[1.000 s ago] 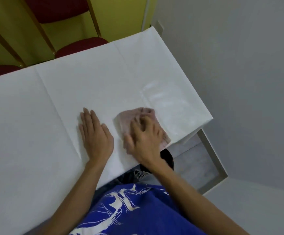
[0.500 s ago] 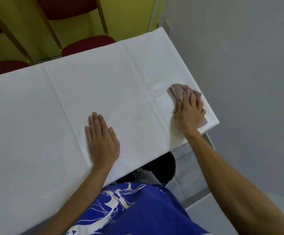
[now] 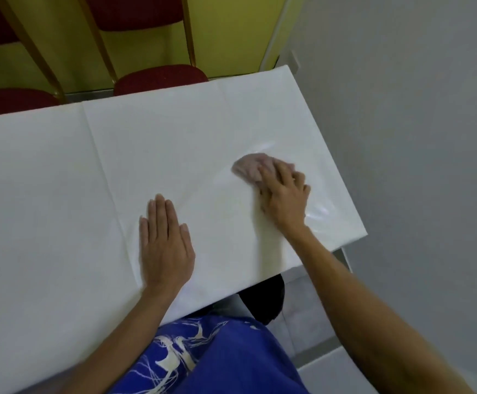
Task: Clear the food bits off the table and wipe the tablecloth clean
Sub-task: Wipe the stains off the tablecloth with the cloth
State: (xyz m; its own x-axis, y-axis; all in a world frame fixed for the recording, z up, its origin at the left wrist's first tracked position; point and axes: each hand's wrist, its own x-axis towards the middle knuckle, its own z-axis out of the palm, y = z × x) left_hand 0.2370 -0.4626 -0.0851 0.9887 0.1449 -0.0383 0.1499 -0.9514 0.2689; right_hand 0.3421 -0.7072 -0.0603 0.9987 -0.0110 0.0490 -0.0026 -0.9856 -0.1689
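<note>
1. Lower centre of the frame: a person in a blue, white-patterned shirt leans over the bench, both bare forearms reaching up across it.
2. Centre: the left hand lies flat and released, palm down, fingers together, pinning the white creased tablecloth.
3. Right of centre: the right hand presses down on a crumpled pale pink wiping cloth, fingers curled over it; the cloth is blurred.
4. No food bits show anywhere on the visible tablecloth, so clearing looks finished and wiping is under way; glossy damp-looking streaks surround the cloth, while the left stretch appears matte, likely unwiped.
5. Upper left: dark red cushioned chairs stand behind the bench.
</note>
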